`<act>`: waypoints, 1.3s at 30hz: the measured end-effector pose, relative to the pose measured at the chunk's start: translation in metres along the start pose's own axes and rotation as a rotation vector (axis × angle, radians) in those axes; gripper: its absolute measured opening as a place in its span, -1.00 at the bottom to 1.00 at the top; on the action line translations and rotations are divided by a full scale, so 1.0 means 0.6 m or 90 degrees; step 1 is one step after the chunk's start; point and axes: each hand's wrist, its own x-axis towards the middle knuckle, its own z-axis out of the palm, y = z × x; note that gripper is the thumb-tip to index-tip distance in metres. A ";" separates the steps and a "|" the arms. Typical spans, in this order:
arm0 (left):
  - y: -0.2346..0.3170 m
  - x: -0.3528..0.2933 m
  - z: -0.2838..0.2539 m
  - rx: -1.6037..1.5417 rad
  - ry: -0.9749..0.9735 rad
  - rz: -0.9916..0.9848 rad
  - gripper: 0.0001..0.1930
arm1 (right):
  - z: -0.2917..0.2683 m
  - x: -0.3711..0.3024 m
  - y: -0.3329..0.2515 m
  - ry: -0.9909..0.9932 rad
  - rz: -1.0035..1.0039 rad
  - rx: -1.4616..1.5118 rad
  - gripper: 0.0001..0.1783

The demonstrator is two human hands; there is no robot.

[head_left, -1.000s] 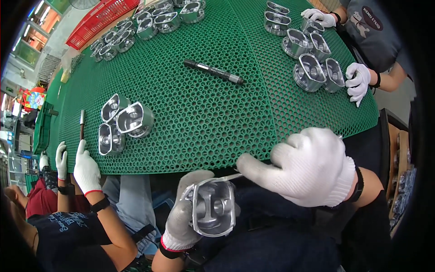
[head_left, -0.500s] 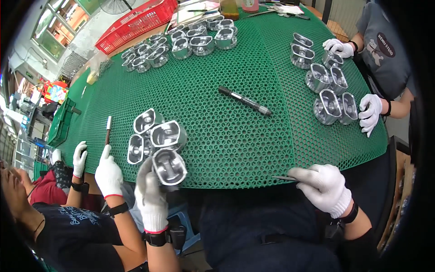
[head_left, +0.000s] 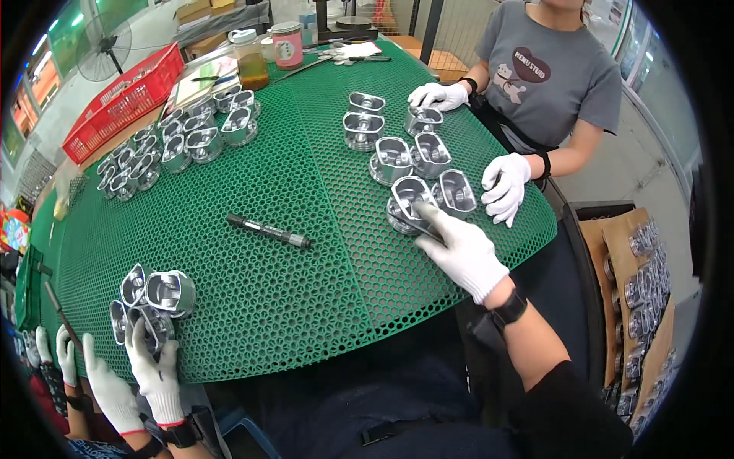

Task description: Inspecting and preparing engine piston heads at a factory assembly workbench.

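Observation:
My left hand (head_left: pixel 155 376), in a white knit glove, is closed around a silvery metal piston (head_left: pixel 159 323) beside several others in a small cluster. My gloved right hand (head_left: pixel 462 256) reaches across to the group on the right and holds a thin dark tool (head_left: pixel 413 223). Its fingers are at the rim of the nearest piston (head_left: pixel 413 191) there; whether they also grip that piston I cannot tell. Between my hands a black marker pen (head_left: pixel 267 231) lies on the green honeycomb mat (head_left: pixel 252 321).
A co-worker in grey rests gloved hands (head_left: pixel 506 187) beside the right-hand pistons. At left another person's gloved hand (head_left: pixel 111 390) is close to mine. More pistons (head_left: pixel 202 141), a red basket (head_left: pixel 122 92) and jars (head_left: pixel 287 46) stand at the back. Boxed pistons (head_left: pixel 642 298) sit right of the table.
The view has swung to the right. My left hand has brought its piston down against the cluster. My right hand has moved from the table's front edge to the right-hand pistons with the tool.

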 end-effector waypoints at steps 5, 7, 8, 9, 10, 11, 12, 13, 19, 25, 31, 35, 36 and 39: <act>0.080 -0.030 -0.009 0.224 0.102 0.145 -0.35 | -0.014 -0.022 0.000 -0.018 -0.043 0.020 -0.79; 0.101 -0.071 -0.017 0.101 0.118 0.150 -0.35 | -0.005 -0.044 -0.032 -0.043 -0.082 0.152 -0.80; 0.123 -0.091 -0.013 0.053 0.152 0.177 -0.33 | -0.002 -0.055 -0.055 -0.099 -0.055 0.255 -0.78; 0.124 -0.118 -0.007 -0.114 0.092 0.110 -0.35 | -0.009 -0.067 -0.076 -0.149 -0.022 0.350 -0.76; 0.136 -0.121 0.003 -0.170 0.037 0.155 -0.30 | -0.001 -0.074 -0.089 -0.211 -0.006 0.438 -0.74; 0.184 -0.129 0.026 -0.357 -0.030 0.114 -0.21 | 0.013 -0.084 -0.094 -0.238 -0.021 0.516 -0.74; 0.228 -0.140 0.046 -0.514 -0.123 0.005 -0.04 | 0.014 -0.096 -0.100 -0.243 -0.059 0.581 -0.74; 0.251 -0.144 0.061 -0.662 -0.227 -0.013 0.13 | 0.018 -0.102 -0.110 -0.255 -0.102 0.652 -0.73; 0.261 -0.168 0.066 -0.730 -0.272 0.024 0.28 | 0.038 -0.101 -0.163 -0.484 -0.179 0.692 -0.66; 0.260 -0.169 0.043 -0.530 -0.140 0.120 0.14 | 0.042 -0.099 -0.144 -0.435 0.122 0.668 -0.54; 0.236 -0.183 0.033 -0.452 -0.198 0.124 0.44 | 0.046 -0.107 -0.123 -0.404 -0.033 0.432 -0.57; 0.226 -0.191 0.033 -0.436 -0.145 0.140 0.46 | 0.045 -0.108 -0.113 -0.378 -0.121 0.366 -0.55; 0.225 -0.190 0.032 -0.400 -0.134 0.160 0.46 | 0.044 -0.108 -0.111 -0.378 -0.121 0.368 -0.55; 0.230 -0.186 0.022 -0.311 -0.142 0.194 0.44 | 0.037 -0.108 -0.113 -0.339 -0.183 0.320 -0.57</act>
